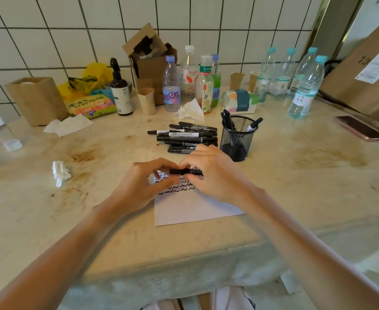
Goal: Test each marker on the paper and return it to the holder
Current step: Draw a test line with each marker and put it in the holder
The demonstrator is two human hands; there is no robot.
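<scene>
Head view: both hands meeting over the paper (190,206), left hand (144,184) pinching one end of a black marker (185,171), right hand (211,173) curled round the other end, likely to pull or press the cap. Squiggles directly beneath the fingertips. Untested pile (188,137) just beyond the right knuckles; mesh holder (237,139) beside them, already keeping a few markers, within easy reach

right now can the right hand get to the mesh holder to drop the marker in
Probably yes: the right hand grips the marker just in front of the mesh holder, nothing lies between them, and its open top shows room beside the markers already standing inside.
</scene>
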